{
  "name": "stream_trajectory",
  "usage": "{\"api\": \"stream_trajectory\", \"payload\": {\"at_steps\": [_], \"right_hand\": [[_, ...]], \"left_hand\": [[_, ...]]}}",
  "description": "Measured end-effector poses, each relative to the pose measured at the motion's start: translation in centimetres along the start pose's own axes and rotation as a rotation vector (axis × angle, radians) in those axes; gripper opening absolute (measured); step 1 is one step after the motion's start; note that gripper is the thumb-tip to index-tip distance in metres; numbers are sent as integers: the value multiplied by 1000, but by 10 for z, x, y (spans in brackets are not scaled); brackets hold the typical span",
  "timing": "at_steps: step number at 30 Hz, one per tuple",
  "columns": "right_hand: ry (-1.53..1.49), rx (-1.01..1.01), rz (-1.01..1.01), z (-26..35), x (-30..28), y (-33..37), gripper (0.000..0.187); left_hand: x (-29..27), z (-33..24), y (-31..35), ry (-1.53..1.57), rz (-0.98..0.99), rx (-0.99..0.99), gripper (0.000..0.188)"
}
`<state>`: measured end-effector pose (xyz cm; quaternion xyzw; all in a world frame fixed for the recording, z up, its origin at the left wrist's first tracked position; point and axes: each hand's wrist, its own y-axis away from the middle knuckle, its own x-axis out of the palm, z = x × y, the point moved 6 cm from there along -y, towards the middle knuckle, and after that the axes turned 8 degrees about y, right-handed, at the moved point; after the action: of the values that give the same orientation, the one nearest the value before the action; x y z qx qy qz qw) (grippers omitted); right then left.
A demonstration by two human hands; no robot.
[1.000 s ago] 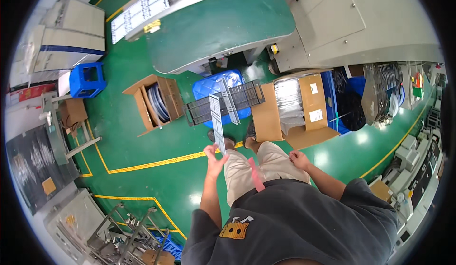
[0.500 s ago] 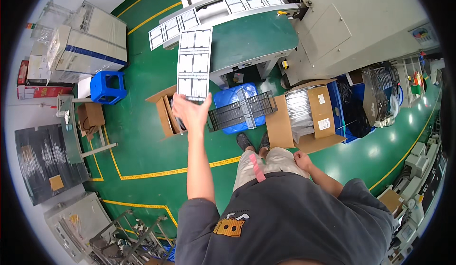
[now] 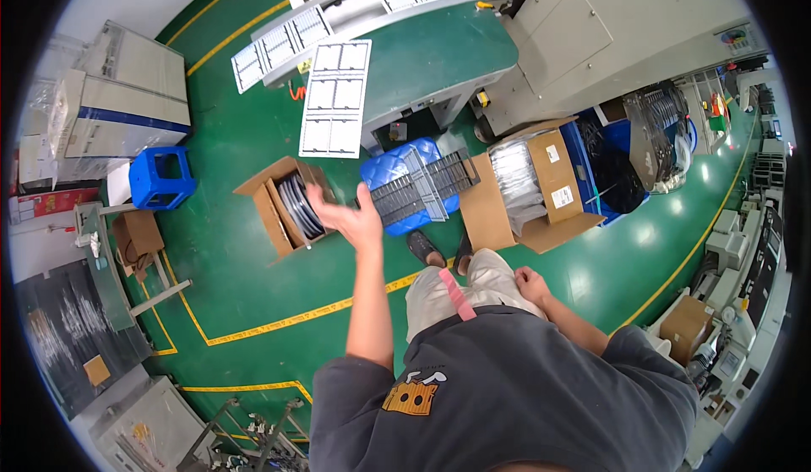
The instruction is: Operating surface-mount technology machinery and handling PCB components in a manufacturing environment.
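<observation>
My left hand [image 3: 355, 218] is open, its fingers spread and its thumb apart, and it holds nothing. Beyond it a white circuit board panel [image 3: 335, 98], divided into several rectangular sections, lies at the left end of the green tabletop [image 3: 439, 54] with its near part jutting out. A clear gap separates the hand from the panel. Below the fingers is an open cardboard box [image 3: 274, 210] with dark curved items inside. My right hand [image 3: 530, 286] rests in a loose fist by my right thigh, with nothing visible in it.
White panels [image 3: 283, 45] lie in a row along the rail behind the table. A black slotted rack [image 3: 405, 197] sits on a blue padded stool [image 3: 384, 172]. An open carton [image 3: 549, 189] stands to its right. A blue plastic stool [image 3: 160, 178] is at the left.
My left hand has let go of the white circuit board panel and drawn back toward me, its fingers now spread. The view has shifted slightly. My right hand stays by the thigh.
</observation>
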<state>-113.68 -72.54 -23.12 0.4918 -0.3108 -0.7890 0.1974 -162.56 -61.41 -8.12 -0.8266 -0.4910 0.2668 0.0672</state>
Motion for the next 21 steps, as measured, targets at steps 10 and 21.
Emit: {"api": "stream_trajectory", "payload": {"at_steps": [10, 21], "right_hand": [[21, 30, 133, -54, 42, 5, 28], [-153, 131, 317, -120, 35, 2, 26]], "left_hand": [[111, 220, 276, 253, 544, -816, 85], [167, 272, 315, 607, 632, -1097, 75]]}}
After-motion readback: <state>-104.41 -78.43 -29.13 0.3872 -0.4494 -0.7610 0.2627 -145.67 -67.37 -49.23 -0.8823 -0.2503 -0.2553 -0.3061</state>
